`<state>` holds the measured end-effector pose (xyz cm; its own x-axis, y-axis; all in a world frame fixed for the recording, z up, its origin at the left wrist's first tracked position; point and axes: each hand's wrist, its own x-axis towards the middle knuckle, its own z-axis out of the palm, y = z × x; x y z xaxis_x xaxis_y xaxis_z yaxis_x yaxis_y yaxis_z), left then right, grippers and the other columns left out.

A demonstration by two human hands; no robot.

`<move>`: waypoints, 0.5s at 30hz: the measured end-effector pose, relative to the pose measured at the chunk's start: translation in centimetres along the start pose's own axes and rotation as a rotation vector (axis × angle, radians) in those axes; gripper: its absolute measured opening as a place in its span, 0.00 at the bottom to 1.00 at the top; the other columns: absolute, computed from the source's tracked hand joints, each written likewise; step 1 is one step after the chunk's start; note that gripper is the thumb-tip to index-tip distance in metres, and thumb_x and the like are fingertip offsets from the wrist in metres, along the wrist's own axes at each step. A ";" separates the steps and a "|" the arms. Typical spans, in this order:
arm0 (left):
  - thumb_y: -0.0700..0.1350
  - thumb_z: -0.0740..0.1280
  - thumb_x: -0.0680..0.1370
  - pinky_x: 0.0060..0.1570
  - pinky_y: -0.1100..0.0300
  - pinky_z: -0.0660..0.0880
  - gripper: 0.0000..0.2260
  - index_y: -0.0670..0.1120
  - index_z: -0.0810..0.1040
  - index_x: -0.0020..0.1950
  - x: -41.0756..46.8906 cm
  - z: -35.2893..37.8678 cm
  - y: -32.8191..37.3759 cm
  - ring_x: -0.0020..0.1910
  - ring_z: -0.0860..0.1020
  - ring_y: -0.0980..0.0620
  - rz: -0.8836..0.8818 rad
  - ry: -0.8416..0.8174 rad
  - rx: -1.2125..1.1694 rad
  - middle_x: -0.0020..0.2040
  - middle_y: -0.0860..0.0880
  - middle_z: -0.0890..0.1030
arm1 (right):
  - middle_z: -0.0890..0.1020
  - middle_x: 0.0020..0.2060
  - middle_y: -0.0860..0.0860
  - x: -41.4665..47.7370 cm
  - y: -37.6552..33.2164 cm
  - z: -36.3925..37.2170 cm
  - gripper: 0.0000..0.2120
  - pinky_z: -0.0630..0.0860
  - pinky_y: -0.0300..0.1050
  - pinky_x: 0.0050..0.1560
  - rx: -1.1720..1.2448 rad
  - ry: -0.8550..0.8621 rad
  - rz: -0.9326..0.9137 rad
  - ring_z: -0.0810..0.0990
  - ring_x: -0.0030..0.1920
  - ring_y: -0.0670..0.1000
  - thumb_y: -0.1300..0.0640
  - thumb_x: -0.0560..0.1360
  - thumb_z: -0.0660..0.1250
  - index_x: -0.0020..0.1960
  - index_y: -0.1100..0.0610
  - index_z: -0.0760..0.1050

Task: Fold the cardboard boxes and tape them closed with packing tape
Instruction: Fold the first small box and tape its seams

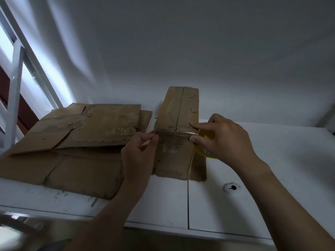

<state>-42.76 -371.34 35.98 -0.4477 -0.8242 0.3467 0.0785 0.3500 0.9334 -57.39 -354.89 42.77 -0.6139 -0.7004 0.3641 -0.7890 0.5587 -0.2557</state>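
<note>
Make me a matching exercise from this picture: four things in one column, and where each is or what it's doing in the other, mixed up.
Things: 1 tape roll; 2 flat cardboard; 3 box; 4 left hand.
States: A lies on the table at left; B pinches the strip of tape; C held in the right hand; D stands between both hands.
Pairs: 1-C, 2-A, 3-D, 4-B.
</note>
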 end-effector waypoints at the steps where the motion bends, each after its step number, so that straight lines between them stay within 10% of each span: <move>1: 0.43 0.72 0.79 0.46 0.54 0.83 0.04 0.53 0.82 0.49 -0.2 0.0 0.3 0.46 0.85 0.52 0.054 0.011 0.053 0.42 0.57 0.84 | 0.77 0.49 0.45 0.0 -0.1 -0.1 0.23 0.69 0.42 0.41 -0.021 0.000 -0.004 0.73 0.47 0.47 0.33 0.74 0.66 0.68 0.36 0.76; 5: 0.45 0.69 0.81 0.44 0.77 0.72 0.13 0.45 0.77 0.65 -1.6 0.7 1.7 0.52 0.79 0.63 0.150 -0.067 0.298 0.50 0.66 0.76 | 0.77 0.48 0.47 -0.1 -0.5 -0.1 0.23 0.69 0.43 0.41 -0.069 0.027 -0.014 0.75 0.47 0.49 0.34 0.75 0.66 0.68 0.38 0.77; 10: 0.53 0.68 0.80 0.68 0.55 0.71 0.37 0.46 0.53 0.82 -3.2 1.9 2.2 0.74 0.67 0.51 0.110 -0.238 0.404 0.79 0.49 0.63 | 0.76 0.46 0.47 0.0 -0.7 0.6 0.22 0.70 0.44 0.41 -0.102 0.061 -0.028 0.75 0.46 0.49 0.35 0.75 0.66 0.67 0.39 0.77; 15: 0.60 0.61 0.82 0.55 0.64 0.63 0.37 0.49 0.46 0.84 -1.4 1.8 2.8 0.72 0.68 0.47 0.122 -0.236 0.575 0.79 0.47 0.60 | 0.74 0.48 0.45 -0.4 -1.1 0.8 0.23 0.69 0.44 0.44 -0.090 0.043 -0.010 0.73 0.48 0.48 0.35 0.76 0.65 0.70 0.38 0.74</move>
<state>-43.55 -368.41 37.94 -0.6551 -0.6661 0.3564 -0.3204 0.6722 0.6674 -56.33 -355.56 42.18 -0.6028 -0.6876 0.4047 -0.7885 0.5908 -0.1706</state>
